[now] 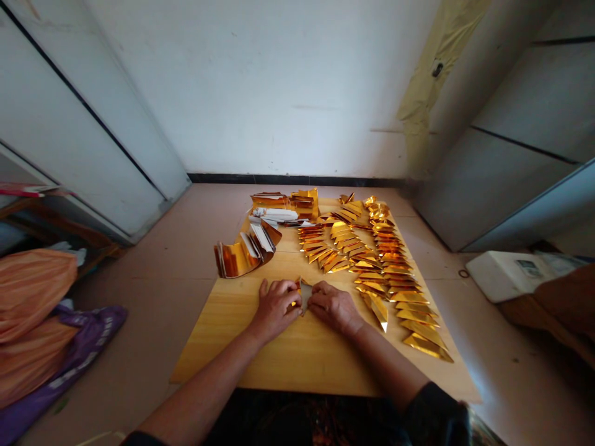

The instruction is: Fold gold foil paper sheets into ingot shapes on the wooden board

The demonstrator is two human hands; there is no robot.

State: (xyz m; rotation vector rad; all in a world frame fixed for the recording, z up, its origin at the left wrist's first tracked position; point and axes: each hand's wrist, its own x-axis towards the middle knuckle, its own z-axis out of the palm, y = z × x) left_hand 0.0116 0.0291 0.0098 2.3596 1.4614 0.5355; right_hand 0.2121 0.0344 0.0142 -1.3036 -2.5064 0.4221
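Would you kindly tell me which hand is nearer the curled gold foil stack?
Left: the left hand is below the curled gold foil stack; the right hand is farther, to its right.

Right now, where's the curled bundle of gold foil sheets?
In the head view, the curled bundle lies at the left of the wooden board, beyond the left hand and beside the folded gold triangles.

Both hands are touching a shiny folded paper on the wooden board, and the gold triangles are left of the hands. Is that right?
No: the head view shows the gold triangles to the right of the left hand and right hand. The rest stands.
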